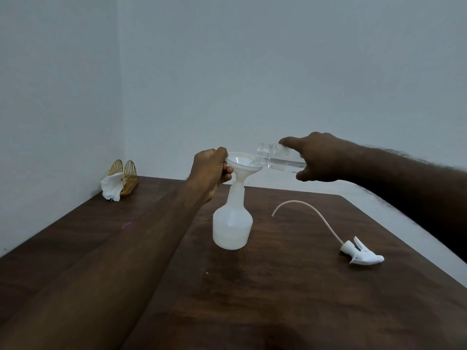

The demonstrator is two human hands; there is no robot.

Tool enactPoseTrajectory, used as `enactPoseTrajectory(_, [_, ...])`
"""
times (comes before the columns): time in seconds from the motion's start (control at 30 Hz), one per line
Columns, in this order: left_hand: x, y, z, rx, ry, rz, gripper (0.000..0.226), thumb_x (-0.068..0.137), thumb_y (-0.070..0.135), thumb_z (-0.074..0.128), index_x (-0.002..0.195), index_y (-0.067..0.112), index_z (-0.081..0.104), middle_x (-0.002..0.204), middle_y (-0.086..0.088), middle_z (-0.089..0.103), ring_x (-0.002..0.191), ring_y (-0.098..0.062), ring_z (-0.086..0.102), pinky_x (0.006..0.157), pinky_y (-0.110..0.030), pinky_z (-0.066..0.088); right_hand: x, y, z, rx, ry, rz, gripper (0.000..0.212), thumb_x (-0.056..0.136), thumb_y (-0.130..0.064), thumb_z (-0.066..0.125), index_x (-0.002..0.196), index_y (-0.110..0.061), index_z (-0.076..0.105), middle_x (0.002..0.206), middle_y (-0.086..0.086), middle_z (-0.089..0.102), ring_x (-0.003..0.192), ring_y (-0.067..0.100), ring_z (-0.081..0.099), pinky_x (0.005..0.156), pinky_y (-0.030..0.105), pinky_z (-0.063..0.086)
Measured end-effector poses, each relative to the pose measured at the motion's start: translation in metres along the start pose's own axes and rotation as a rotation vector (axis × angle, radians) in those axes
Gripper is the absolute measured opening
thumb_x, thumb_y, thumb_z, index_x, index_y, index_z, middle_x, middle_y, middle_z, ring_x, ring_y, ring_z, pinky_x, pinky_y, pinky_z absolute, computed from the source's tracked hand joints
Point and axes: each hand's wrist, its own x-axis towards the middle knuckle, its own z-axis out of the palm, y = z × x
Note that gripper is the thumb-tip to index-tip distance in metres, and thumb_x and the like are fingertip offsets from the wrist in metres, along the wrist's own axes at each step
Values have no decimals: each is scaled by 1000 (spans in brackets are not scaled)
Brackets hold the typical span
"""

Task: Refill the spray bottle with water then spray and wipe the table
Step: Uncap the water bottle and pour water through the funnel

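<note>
Clear bottle [278, 159] mouth overhangs funnel [243, 164] rim.

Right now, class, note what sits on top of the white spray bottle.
A funnel sits in the neck of the spray bottle, its rim held by the left hand. The right hand tips a clear bottle over it. The stem's end is hidden inside the neck.

Both arms are bare from the hands back to the picture's edge. The left forearm [141, 248], on the left of the spray bottle [232, 223], looks long and smooth and broadens toward the elbow. The left hand [211, 170] is bare. The right forearm [379, 173], up and to the right of the spray bottle, shows fine dark hairs along its upper edge. Its nearer stretch is blurred and lies in deep shadow. The right hand [321, 157] is bare too.
</note>
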Motion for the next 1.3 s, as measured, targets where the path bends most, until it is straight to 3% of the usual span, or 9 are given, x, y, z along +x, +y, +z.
enactPoseTrajectory(0.27, [0,0,0,5,2,-2,16,88,7,49,72,7,47,53,-3,41,44,-12,45,45,-24,43,-2,1,-1,10,-8,-2,77,81,-23,71,147,-29,32,87,4,57,86,30,56,71,35,50])
enactPoseTrajectory(0.4, [-1,1,-1,4,0,2,16,88,7,49,72,7,47,52,-2,42,44,-12,45,45,-24,43,-1,2,-1,13,-2,-7,75,81,-22,70,146,-28,33,70,-5,45,79,28,53,64,31,42])
enactPoseTrajectory(1.3, [-3,4,2,-13,6,9,19,88,6,49,69,8,46,52,-3,41,43,-12,46,44,-23,43,-2,0,-10,-44,-6,0,77,84,-21,68,150,-31,29,81,0,43,81,28,51,68,33,47])
